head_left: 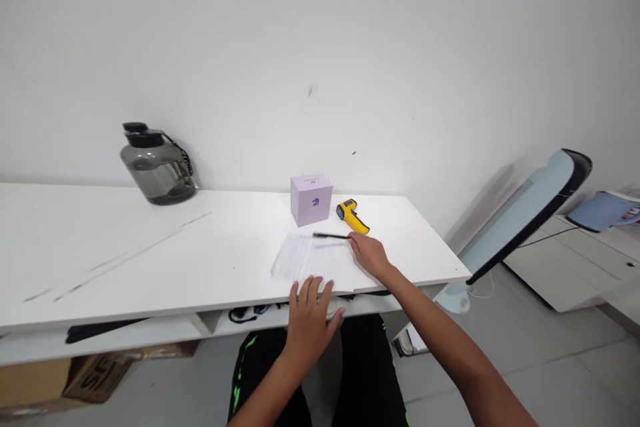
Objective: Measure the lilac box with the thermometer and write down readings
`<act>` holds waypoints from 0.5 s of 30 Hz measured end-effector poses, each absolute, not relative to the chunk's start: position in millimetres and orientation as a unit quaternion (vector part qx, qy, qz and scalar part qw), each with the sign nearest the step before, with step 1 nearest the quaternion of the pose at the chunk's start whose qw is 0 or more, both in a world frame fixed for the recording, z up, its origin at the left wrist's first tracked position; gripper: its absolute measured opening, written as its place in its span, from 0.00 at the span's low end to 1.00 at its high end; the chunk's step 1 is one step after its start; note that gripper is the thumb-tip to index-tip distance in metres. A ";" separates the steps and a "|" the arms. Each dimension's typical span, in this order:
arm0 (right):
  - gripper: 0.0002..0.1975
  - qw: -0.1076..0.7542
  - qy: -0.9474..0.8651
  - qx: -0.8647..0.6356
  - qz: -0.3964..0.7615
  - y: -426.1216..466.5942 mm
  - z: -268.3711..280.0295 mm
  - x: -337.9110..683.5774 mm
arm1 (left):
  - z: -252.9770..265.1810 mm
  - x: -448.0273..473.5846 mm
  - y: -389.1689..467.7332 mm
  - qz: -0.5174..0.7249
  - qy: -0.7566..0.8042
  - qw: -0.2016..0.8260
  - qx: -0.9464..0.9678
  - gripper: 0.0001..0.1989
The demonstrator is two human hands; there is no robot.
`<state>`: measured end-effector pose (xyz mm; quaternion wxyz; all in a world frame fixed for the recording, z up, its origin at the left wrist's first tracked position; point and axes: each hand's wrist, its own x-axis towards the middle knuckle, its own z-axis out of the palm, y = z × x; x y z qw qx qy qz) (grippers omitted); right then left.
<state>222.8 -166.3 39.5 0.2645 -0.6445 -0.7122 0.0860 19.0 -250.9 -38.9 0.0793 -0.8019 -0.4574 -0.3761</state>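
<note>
A sheaf of white paper (303, 257) with faint lines lies near the front edge of the white table. My left hand (310, 313) rests its spread fingertips on the paper's lower edge. In my right hand (367, 253) is a slim black pen (330, 235), held by one end and pointing left above the paper. Just behind the paper stands a lilac box (313, 203) with a small dark emblem. A yellow and black infrared thermometer (353, 215) lies to the box's right, close to my right hand.
A large grey water jug (160, 170) stands at the back left of the table (125, 240). Below the tabletop runs a shelf (170, 328) with dark items and cables. A cardboard box (97, 377) sits underneath. To the right leans a pale, dark-edged panel (525, 213).
</note>
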 end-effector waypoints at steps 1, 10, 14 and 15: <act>0.15 0.323 -0.686 -0.641 0.116 -168.7 38.9 224.0 | -46.8 24.2 -254.1 -0.363 -0.455 0.098 -0.807 0.25; 0.22 0.460 -0.597 -0.533 0.384 -182.1 17.2 219.8 | -51.3 42.2 -241.1 -0.346 -0.495 0.134 -0.786 0.25; 0.18 0.443 -0.596 -0.541 0.396 -185.4 18.1 218.9 | -57.0 36.4 -243.7 -0.331 -0.492 0.138 -0.793 0.24; 0.19 0.438 -0.605 -0.546 0.380 -186.8 19.0 218.7 | -57.8 35.3 -243.7 -0.329 -0.492 0.138 -0.794 0.24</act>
